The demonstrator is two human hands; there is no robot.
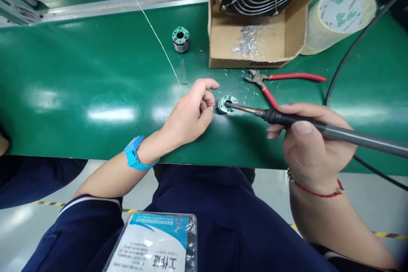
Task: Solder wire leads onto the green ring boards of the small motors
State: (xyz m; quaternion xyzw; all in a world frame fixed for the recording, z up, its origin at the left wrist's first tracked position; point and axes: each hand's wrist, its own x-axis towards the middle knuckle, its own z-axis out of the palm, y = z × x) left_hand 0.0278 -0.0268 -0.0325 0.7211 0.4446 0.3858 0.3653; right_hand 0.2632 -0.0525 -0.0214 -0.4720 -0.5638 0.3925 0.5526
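Note:
My right hand [310,140] is closed around the grey handle of a soldering iron [318,126]. Its tip rests on a small round stator with a green circuit board [228,104] lying on the green belt [95,93]. My left hand [191,112] sits just left of that stator, fingers pinched on a thin solder wire [149,25] that runs away up to the far left. The wire's end meets the stator beside the iron's tip. A blue wrist strap [135,159] circles my left wrist.
A second stator [180,39] stands farther back on the belt. Red-handled cutters [280,80] lie right of the work. A cardboard box [251,38] holds wire clippings and a fan guard. A tape roll [341,15] sits at the far right. A black cable [350,46] crosses there.

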